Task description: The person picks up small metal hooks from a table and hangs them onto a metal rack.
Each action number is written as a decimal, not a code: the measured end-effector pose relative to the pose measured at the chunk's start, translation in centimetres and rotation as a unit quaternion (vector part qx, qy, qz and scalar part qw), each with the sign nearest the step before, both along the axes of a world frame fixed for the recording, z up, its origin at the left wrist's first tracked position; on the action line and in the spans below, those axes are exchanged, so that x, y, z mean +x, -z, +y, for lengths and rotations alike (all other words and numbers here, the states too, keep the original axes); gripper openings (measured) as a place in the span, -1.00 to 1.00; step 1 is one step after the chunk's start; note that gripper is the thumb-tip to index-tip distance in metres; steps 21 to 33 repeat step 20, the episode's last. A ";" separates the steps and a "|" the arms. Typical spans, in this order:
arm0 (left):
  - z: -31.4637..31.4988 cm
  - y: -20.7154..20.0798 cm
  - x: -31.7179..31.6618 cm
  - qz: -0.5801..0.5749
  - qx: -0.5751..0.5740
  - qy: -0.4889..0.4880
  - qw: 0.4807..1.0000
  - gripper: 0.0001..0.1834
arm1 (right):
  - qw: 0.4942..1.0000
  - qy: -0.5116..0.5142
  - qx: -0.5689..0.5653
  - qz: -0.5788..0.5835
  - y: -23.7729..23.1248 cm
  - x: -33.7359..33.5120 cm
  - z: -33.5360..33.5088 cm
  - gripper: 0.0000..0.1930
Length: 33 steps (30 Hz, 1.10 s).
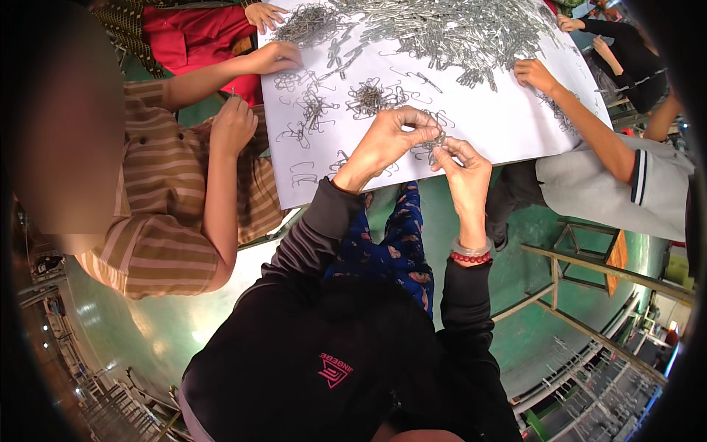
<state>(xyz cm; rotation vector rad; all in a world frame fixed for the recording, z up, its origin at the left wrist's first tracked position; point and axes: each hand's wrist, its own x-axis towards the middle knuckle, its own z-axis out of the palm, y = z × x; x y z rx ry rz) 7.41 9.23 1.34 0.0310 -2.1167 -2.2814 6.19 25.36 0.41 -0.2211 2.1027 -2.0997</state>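
Observation:
Over the near edge of a white-topped table, my left hand point(390, 144) pinches a small bent metal wire piece point(440, 139) between thumb and fingertips. My right hand point(467, 173), with bracelets at its wrist, is closed at the fingertips on the lower side of the same small metal. Its exact shape is partly hidden by the fingers. Just behind my fingertips lies a small heap of wire hooks point(442, 119), partly covered by my hands. Beyond my left hand is another tangled cluster of wire hooks point(370, 97).
A large heap of shiny metal pieces point(456, 33) covers the far side of the table point(501, 125). Loose hooks point(303, 174) lie at the left edge. Co-workers' hands point(278, 57) work at left, and another hand point(536, 75) at right. A metal-framed stool point(589, 254) stands at right.

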 end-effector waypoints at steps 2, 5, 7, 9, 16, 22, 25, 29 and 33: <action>0.1 -0.6 0.8 -0.004 -0.007 0.008 1.000 -0.83 | 1.000 0.016 0.012 0.018 -0.7 1.0 -0.1 -0.82; 0.2 -0.9 1.2 -0.005 0.025 0.000 1.000 -0.80 | 0.997 0.044 0.012 0.069 -1.1 1.7 -0.7 -0.83; 0.4 -0.8 1.5 0.000 0.038 -0.008 0.999 -0.80 | 0.991 0.062 0.038 0.112 -1.3 2.0 -1.2 -0.86; 0.7 -1.0 2.0 0.021 0.093 -0.026 0.995 -0.84 | 0.984 0.047 0.089 0.146 -0.7 1.7 -1.2 -0.86; -0.2 -2.3 3.2 -0.013 0.052 -0.065 0.996 -0.89 | 0.996 0.038 0.033 0.077 0.1 -5.6 -0.8 -0.79; 0.4 0.5 2.4 0.015 -0.014 -0.027 0.999 -0.84 | 0.922 0.014 0.304 0.240 5.8 -15.5 -2.6 -0.79; 0.4 0.5 2.4 0.015 -0.014 -0.027 0.999 -0.84 | 0.922 0.014 0.304 0.240 5.8 -15.5 -2.6 -0.79; 0.4 0.5 2.4 0.015 -0.014 -0.027 0.999 -0.84 | 0.922 0.014 0.304 0.240 5.8 -15.5 -2.6 -0.79; 0.4 0.5 2.4 0.015 -0.014 -0.027 0.999 -0.84 | 0.922 0.014 0.304 0.240 5.8 -15.5 -2.6 -0.79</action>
